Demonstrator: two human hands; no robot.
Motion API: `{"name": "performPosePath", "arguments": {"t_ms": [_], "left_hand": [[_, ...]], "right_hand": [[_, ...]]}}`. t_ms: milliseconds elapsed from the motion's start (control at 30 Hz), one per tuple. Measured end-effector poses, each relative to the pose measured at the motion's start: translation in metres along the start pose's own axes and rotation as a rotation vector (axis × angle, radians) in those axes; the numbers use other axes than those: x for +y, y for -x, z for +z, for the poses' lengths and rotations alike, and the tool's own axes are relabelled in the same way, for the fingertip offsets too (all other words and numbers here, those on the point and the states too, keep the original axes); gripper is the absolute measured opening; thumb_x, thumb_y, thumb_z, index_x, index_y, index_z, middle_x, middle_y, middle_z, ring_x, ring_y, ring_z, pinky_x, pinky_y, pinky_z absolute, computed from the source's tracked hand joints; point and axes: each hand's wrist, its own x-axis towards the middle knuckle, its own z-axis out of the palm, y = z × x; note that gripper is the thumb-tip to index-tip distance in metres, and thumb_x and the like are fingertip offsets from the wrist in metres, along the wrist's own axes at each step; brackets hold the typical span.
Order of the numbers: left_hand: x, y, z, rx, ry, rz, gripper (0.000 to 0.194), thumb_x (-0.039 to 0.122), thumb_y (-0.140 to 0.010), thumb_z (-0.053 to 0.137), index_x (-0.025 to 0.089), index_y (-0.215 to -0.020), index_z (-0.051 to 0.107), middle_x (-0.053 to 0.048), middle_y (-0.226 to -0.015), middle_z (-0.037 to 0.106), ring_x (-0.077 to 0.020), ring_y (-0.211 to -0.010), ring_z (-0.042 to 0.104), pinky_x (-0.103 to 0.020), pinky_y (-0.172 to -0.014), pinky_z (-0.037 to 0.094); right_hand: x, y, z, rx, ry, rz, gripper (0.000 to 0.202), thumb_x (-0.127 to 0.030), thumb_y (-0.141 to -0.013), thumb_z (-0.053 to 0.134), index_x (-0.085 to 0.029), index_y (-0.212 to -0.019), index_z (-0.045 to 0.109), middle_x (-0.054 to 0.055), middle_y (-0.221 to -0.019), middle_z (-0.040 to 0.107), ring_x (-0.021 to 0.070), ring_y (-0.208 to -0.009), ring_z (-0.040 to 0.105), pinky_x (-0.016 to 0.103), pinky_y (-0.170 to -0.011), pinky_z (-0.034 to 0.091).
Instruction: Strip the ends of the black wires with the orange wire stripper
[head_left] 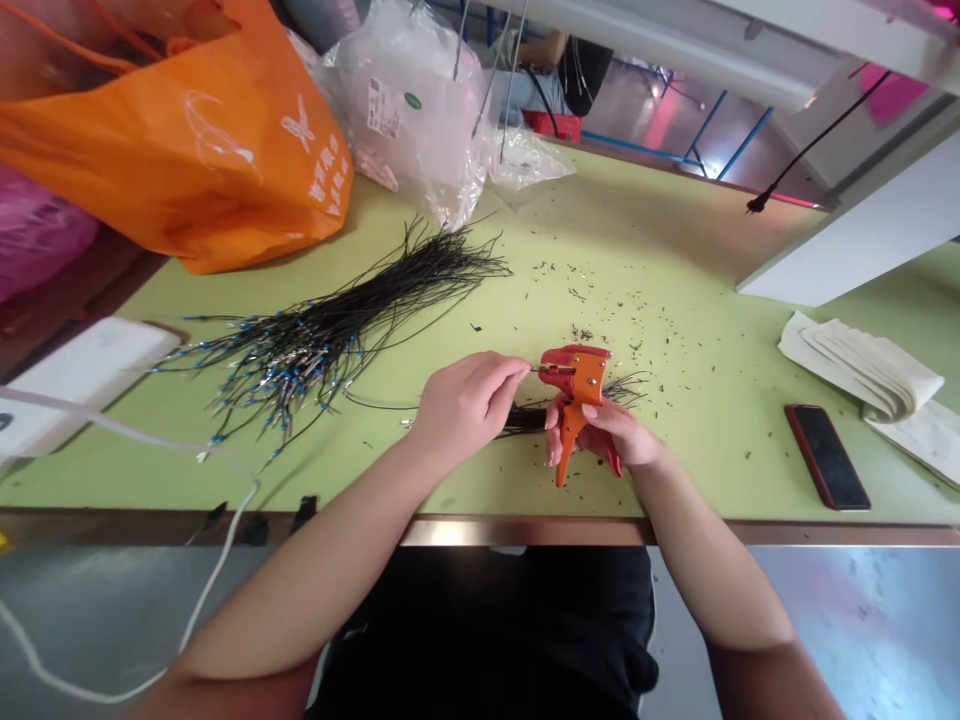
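My right hand [604, 430] is wrapped round the handles of an orange and red wire stripper [589, 375]. My left hand [472, 400] pinches a thin black wire [382, 404] close to the tool's jaws, and the wire's tail runs out to the left over the table. Under both hands lies a bundle of black wires [525, 420], partly covered by them. A larger pile of black wires [360, 310] with blue and silver ends spreads to the left. Whether the wire's tip is inside the jaws is too small to tell.
Small black scraps [577, 290] dot the green table [675, 220]. An orange bag [187, 150] and a clear plastic bag [420, 110] stand at the back left. A phone [828, 457] and folded cloth [862, 365] lie right; a white box [90, 380] and white cable [240, 520] left.
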Motion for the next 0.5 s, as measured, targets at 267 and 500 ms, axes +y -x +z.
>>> {"name": "performPosePath", "arguments": {"t_ms": [267,500], "left_hand": [[0.0003,0.0004,0.0004,0.003,-0.043,0.004,0.014,0.017,-0.105,0.054,0.018,-0.098,0.067,0.0,-0.077,0.072,-0.0136,-0.069,0.066,-0.026,-0.063,0.047],[0.0016,0.0001,-0.0001,-0.004,-0.089,0.023,0.014,0.015,-0.104,0.054,0.018,-0.096,0.066,0.0,-0.074,0.07,-0.0137,-0.067,0.065,-0.025,-0.059,0.044]], "right_hand": [[0.0004,0.0003,-0.0011,0.007,0.032,0.028,0.04,-0.052,-0.1,0.061,-0.015,-0.113,0.067,0.008,-0.093,0.076,0.0204,-0.086,0.076,0.032,-0.075,0.062],[-0.0015,-0.0004,0.0008,0.021,0.053,0.037,0.037,-0.049,-0.1,0.063,-0.014,-0.111,0.067,0.008,-0.092,0.075,0.019,-0.084,0.076,0.031,-0.072,0.062]]}}
